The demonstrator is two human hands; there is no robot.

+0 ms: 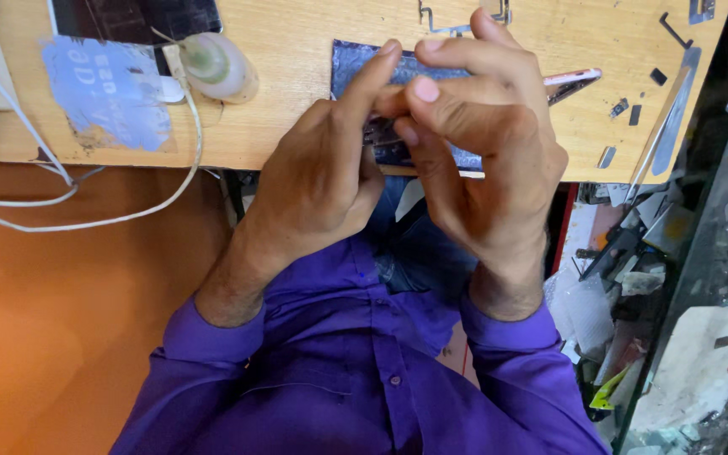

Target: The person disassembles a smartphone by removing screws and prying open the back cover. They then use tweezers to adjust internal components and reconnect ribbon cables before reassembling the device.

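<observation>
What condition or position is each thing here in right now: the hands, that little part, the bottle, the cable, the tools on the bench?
Left hand: raised, fingertips pinching the small dark part.
Right hand: raised, fingers curled onto the same part.
Small dark part: held between both hands, mostly hidden.
Dark mat: flat on the wooden bench.
Small bottle: lying on its side.
White cable: loose, hanging off the bench edge.
Metal strip: lying flat.

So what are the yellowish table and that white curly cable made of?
The yellowish table looks like pale wood or a wood-look board with a smooth matt top: faint grain lines run along it. The white curly cable looks like soft plastic or rubber: it bends in loose loops and shines slightly.
</observation>
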